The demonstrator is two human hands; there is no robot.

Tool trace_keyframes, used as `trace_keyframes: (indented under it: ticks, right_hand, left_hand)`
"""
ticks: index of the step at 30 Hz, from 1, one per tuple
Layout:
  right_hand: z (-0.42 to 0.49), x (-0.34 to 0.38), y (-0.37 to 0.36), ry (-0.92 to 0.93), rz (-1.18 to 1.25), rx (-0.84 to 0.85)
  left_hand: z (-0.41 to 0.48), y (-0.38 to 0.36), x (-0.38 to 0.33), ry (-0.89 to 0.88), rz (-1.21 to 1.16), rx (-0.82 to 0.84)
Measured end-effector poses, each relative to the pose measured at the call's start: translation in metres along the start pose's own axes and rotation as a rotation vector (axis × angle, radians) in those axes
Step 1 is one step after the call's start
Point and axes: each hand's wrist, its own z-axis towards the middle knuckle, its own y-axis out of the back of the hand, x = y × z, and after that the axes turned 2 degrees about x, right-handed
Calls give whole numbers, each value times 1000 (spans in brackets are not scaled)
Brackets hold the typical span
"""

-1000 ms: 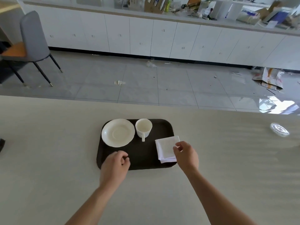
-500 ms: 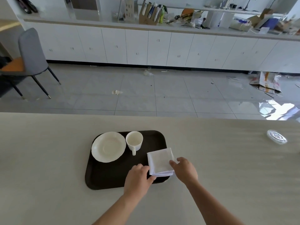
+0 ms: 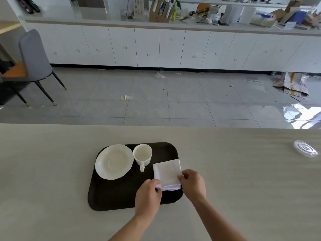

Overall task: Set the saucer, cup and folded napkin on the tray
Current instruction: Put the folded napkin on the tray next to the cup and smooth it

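Now, step in hand: placing and squaring the folded napkin (image 3: 167, 173) on the tray (image 3: 112, 195); this looks like the last of the three items, since saucer and cup already sit there
Napkin: a white folded square at the lower right of the tray, just right of centre frame; its right edge runs close to the tray's right rim, and whether it overhangs I cannot tell
Left hand (image 3: 147, 195): below and left of the napkin, fingers curled, pinching its near left corner; the layers there are lifted a little
Right hand (image 3: 192, 184): right of the napkin, thumb and fingers pinching its near right edge; the wrist crosses the tray's lower right corner
Next move: by my judgement, lay the near edge flat, nudge the cloth leftward if it hangs over the rim, then let go with both hands without dragging the folds open
Cup (image 3: 142, 154): upright, left of and above the napkin, handle pointing toward the viewer; apart from the cloth
Saucer (image 3: 114, 161): at the tray's upper left, just beside the cup, seemingly touching it
Table (image 3: 52, 171): pale top filling the lower half of frame; a clear lid (image 3: 305, 150) lies at far right, well apart
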Motion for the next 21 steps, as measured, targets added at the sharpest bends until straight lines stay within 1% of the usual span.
trace_keyframes:
  ticks: [3,6,8,13,17,21]
  right_hand:
    - [6,6,-4,-15,17,-26]
    - [11,13,-8,-44,47,-57]
    - [16,17,-10,-69,92,-72]
    - [29,27,-14,-85,128,-103]
    - [35,32,-20,-51,54,-122]
    - [40,31,-23,14,-50,-113]
  left_hand:
    - [6,2,0,29,-68,-42]
    - [10,0,2,19,-84,-38]
    - [10,0,8,-26,-10,-42]
    - [7,0,29,-251,253,-9]
    - [6,-3,43,-299,449,35]
    - [2,-2,51,-311,526,70]
